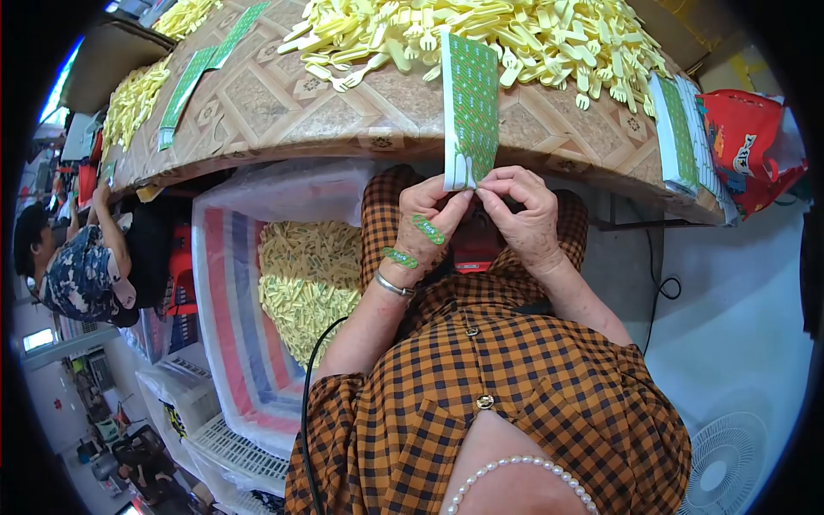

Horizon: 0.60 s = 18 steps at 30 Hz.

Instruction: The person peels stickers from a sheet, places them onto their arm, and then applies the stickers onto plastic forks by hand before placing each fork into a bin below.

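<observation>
A green sheet of stickers [472, 103] lies over the table's front edge, its lower end hanging toward me. My left hand [419, 225] pinches this lower end between thumb and index finger. Two green oval stickers [427, 229] marked "Fork" cling to the back of that hand and near the wrist. At the sheet's lower right corner, my right hand [524, 221] is closed in a pinch, its fingertips almost touching the left ones. Whether a loose sticker is between the fingertips is too small to tell. Small yellow forks [549, 39] are heaped on the table beyond the sheet.
The patterned table [335, 116] curves across the front. A stack of green sheets [676, 137] and a red bag [751, 146] are at right. Left of my lap stands a striped, plastic-lined container [227, 292] of forks. A co-worker [81, 266] sits at far left; a fan [725, 463] is lower right.
</observation>
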Each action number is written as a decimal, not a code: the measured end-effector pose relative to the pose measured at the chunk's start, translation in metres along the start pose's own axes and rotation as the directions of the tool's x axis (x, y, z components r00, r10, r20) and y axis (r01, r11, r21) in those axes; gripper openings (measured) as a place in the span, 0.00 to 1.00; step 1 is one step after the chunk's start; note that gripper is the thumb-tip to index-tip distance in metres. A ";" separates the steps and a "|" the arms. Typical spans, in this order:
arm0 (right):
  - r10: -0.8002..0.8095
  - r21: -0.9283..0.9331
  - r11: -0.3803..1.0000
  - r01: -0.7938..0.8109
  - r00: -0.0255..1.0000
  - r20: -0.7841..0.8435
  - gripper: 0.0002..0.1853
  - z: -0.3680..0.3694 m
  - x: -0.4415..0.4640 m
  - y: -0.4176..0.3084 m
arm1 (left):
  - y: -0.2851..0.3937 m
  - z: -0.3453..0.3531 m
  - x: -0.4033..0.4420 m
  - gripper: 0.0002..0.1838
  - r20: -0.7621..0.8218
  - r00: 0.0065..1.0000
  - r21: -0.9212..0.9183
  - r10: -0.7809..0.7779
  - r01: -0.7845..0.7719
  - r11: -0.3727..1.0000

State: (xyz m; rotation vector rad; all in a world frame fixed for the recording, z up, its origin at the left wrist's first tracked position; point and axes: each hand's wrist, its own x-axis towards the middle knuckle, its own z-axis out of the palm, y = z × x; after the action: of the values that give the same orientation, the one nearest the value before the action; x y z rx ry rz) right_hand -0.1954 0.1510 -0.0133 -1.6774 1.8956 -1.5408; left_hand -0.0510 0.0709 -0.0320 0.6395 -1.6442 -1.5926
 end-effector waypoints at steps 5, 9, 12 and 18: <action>0.219 0.276 0.929 -0.245 0.968 0.121 0.03 -0.006 0.005 0.014 | -0.002 -0.002 -0.002 0.09 0.006 1.000 -0.011 -0.013 0.013 1.000; 0.356 0.412 0.840 -0.353 0.932 0.072 0.04 -0.016 0.008 0.019 | -0.001 -0.002 -0.003 0.08 -0.034 0.990 -0.156 -0.135 0.129 0.979; 0.446 0.542 0.762 -0.354 0.894 -0.041 0.03 -0.019 0.013 0.010 | -0.002 -0.001 0.000 0.07 -0.073 0.980 -0.201 -0.185 0.167 0.965; -0.576 -0.236 0.786 0.571 0.816 0.055 0.10 -0.015 0.014 -0.052 | -0.001 0.003 0.005 0.07 -0.056 0.956 -0.328 -0.289 0.256 0.909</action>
State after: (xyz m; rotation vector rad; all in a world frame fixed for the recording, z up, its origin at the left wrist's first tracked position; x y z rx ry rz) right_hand -0.1783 0.1566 0.0396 -2.5440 1.7209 -1.5463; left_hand -0.0566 0.0684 -0.0324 0.7910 -1.2223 -1.9392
